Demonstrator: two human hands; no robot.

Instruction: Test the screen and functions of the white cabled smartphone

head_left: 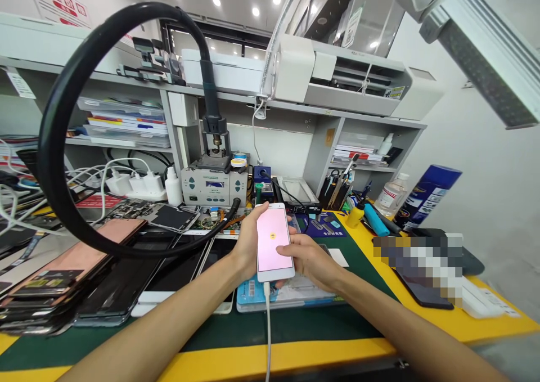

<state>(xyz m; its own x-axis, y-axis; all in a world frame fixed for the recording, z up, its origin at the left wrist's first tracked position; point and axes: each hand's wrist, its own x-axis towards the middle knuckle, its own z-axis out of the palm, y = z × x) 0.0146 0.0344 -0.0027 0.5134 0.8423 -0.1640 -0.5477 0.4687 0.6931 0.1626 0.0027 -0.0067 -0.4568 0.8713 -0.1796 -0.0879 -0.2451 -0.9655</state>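
A grey shelf unit [318,151] lines the back of a repair counter [236,362], whose yellow border runs along the front and broadens at right. A green mat [329,326] covers the middle, leaving a bare strip between the front border and the items, with another open patch beside the right forearm. A thick black hose [46,162] loops over the left side, beneath which a pile of phones and panels [113,241] crowds the mat and narrows the room there. A grey control station [215,188] sits at the rear, while a blue spray can [426,202] stands tilted in view toward the right. At center, a blue-and-white package [248,295] lies flat below a person's two hands. The left grip [247,241] is closed around the left side of a white phone [272,241], thumb along its upper edge and fingers behind. The right grip [312,258] pinches the opposite side, thumb on the lit pink screen and fingers curled behind. The phone is tipped toward the camera above the package; whether they touch cannot be told. A white cable [269,326] drops from its lower end across the front border.
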